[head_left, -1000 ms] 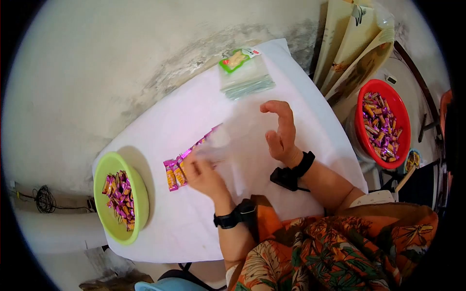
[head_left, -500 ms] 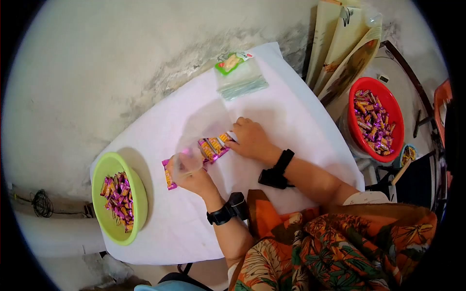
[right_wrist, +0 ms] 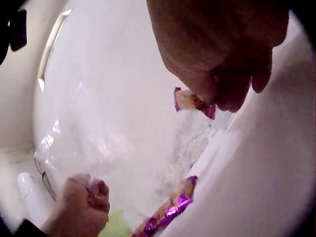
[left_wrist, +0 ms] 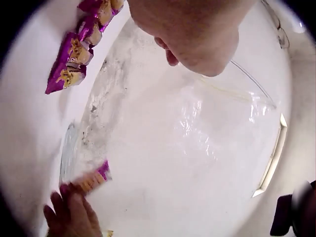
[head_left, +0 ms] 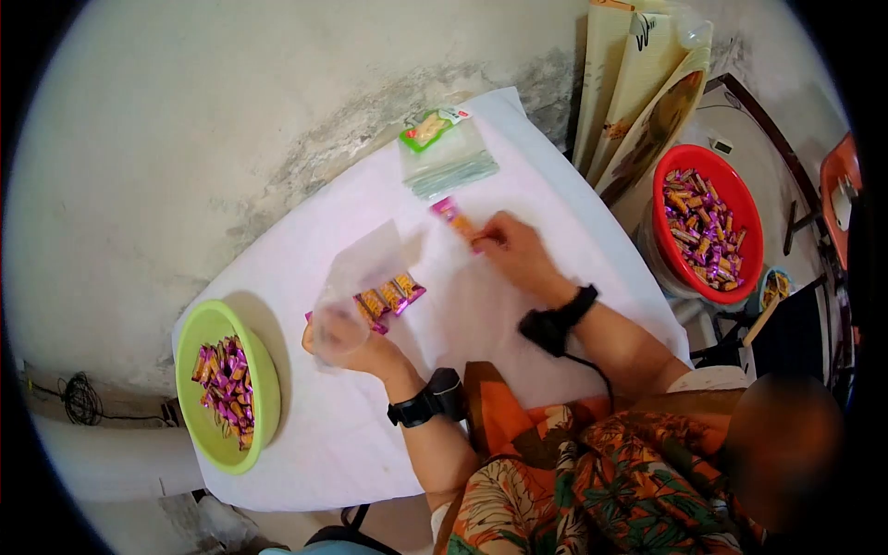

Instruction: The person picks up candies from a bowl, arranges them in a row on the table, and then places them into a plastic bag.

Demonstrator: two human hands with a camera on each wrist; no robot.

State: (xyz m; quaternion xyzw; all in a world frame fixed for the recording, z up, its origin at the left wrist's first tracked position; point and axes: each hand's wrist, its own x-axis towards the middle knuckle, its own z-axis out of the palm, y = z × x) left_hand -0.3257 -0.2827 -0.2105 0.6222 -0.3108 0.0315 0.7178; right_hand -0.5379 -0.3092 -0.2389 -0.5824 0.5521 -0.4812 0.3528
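Observation:
In the head view my left hand (head_left: 365, 351) grips a clear plastic bag (head_left: 370, 250) that stands up from the fingers. Behind the bag, a short row of purple-and-orange wrapped packets (head_left: 393, 296) lies on the white cloth. My right hand (head_left: 527, 259) pinches one end of a single packet (head_left: 453, 217) above the cloth, to the right of the row. The right wrist view shows that packet (right_wrist: 187, 100) beneath my right hand (right_wrist: 222, 49), and my curled left hand (right_wrist: 81, 207) beside the row. The left wrist view hides most of my left fingers.
A green basin (head_left: 271, 398) of packets stands at the table's left. Flat clear bags (head_left: 449, 166), one with a green label, lie at the far edge. Off the table's right side is a red basin (head_left: 754, 208) full of packets.
My right hand has moved from the row toward the right with one packet pinched in it, and the row is shorter. My left hand has shifted slightly left with the bag.

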